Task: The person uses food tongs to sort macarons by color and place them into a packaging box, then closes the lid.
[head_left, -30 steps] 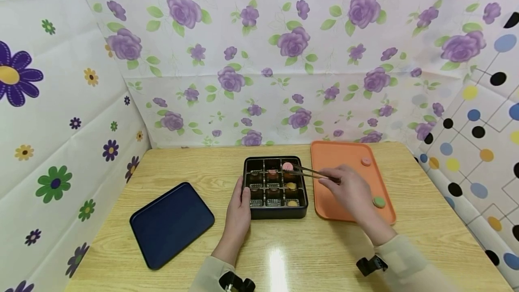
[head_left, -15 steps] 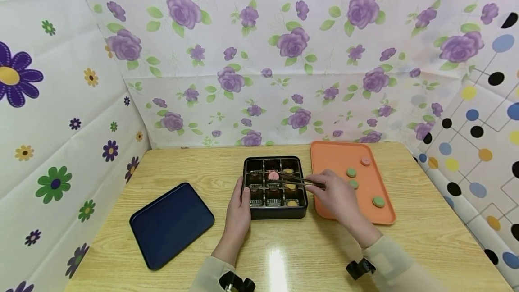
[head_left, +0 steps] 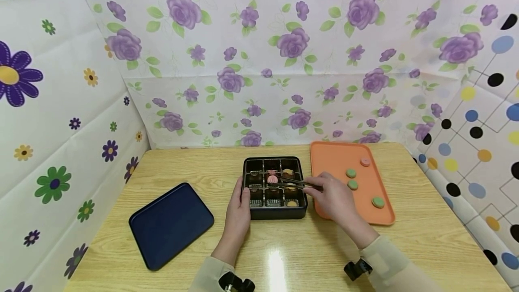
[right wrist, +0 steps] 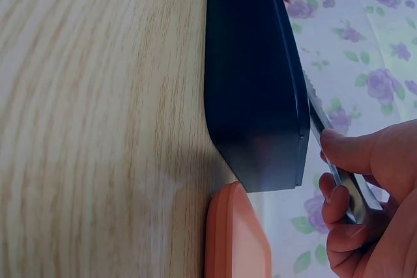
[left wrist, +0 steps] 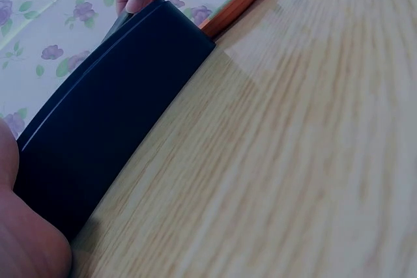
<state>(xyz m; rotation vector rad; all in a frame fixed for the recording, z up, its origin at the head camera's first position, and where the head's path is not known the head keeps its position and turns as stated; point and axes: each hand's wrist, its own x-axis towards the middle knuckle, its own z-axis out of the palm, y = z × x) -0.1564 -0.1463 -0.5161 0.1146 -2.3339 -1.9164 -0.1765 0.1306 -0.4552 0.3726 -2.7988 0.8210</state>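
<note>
We see navy tray [head_left: 171, 223] at table's [head_left: 425, 233] left, orange tray [head_left: 336, 159] right of black divided box [head_left: 274, 187], three green pieces [head_left: 351, 173] and one pink [head_left: 366, 162] on it. Nothing blocks box. Left hand [head_left: 238, 211] rests fingers straight against box's left wall. Right hand [head_left: 334, 197] pinches tongs [head_left: 296, 182], which hold pink sweet [head_left: 272, 179] over middle cell. Second ago sweet was over back-right cell; right hand has since shifted left.

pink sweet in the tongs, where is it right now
In the head view the pink sweet sits at the tip of the tongs, over the middle cell of the black box, left of the orange tray.
</note>
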